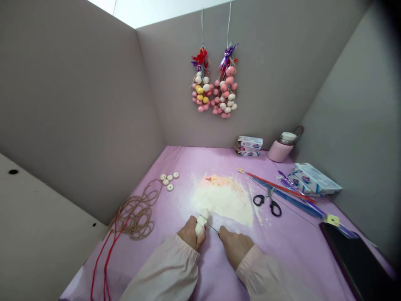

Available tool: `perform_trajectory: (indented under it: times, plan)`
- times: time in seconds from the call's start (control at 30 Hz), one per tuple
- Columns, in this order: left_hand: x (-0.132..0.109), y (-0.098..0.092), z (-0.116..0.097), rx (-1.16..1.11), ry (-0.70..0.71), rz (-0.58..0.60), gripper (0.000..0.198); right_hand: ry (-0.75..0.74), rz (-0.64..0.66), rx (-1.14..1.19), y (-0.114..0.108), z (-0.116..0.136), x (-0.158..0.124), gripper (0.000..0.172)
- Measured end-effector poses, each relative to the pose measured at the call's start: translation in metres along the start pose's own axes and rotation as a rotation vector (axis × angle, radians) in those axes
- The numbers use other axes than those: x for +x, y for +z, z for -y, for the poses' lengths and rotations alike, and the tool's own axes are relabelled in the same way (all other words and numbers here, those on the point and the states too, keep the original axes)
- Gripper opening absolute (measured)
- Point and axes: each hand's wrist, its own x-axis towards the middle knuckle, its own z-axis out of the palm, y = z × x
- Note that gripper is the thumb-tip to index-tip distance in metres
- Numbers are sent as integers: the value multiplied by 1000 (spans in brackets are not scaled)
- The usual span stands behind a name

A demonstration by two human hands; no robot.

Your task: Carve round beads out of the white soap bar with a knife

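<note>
My left hand (190, 235) is closed around a white, soap-like carved piece (201, 223) with notches cut into it. In my right hand (235, 245) is a thin metal carving tool (213, 228), its handle mostly hidden by the fingers. The tool's tip reaches the side of the white piece; whether it is cutting in cannot be made out. Just beyond both hands lies a broad pile of white shavings (224, 202), with pinkish-orange shavings (221, 181) along its far edge.
Small white beads (169, 177), brown cord (136, 215) and red string (108, 255) lie left. To the right are scissors (268, 202), ribbons (282, 188), soap boxes (316, 179), a pink jar (280, 150) and a black tablet-like slab (351, 259). Grey panels (194, 129) enclose the table; bead bunches (224, 92) hang there.
</note>
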Motion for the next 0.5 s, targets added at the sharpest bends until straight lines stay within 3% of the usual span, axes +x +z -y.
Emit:
perform_trajectory:
  times: [0.27,0.5]
  plan:
    - [-8,4,-4,68,140,-81,19,22,-65,-10,-3,1,-8,26]
    - [-10,8,-7,190,208,-141,17,41,-16,15,0,2,-1,25]
